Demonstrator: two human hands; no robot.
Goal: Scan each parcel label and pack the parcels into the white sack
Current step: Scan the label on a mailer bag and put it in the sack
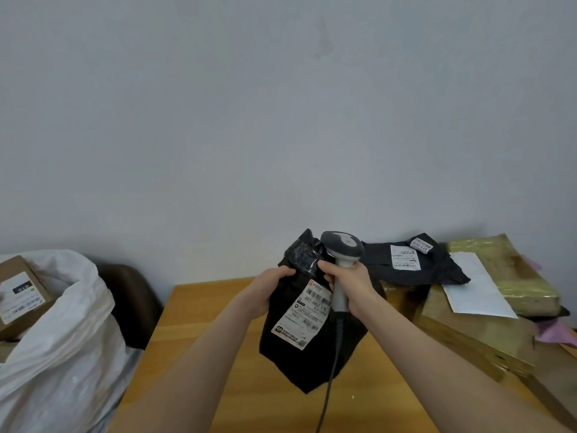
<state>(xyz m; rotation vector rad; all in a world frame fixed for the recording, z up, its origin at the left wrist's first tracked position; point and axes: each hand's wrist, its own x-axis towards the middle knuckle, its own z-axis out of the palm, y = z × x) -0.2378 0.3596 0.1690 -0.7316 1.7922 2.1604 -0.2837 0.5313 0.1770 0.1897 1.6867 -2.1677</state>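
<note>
Head view: left fingers (pixel 282 271) clutch parcel (pixel 312 364) edge, right fingers (pixel 324 265) wrap scanner (pixel 342 245) (above table (pixel 203 323)).

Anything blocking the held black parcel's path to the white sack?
Nothing visible does. The left hand holds the black parcel above the table; the white sack stands open off the table's left edge. A brown box sits in its mouth.

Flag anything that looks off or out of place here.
Nothing damaged or spilled. The scanner in the right hand seems to face away from the label of the held parcel. A white sheet lies askew on the gold parcel.
</note>
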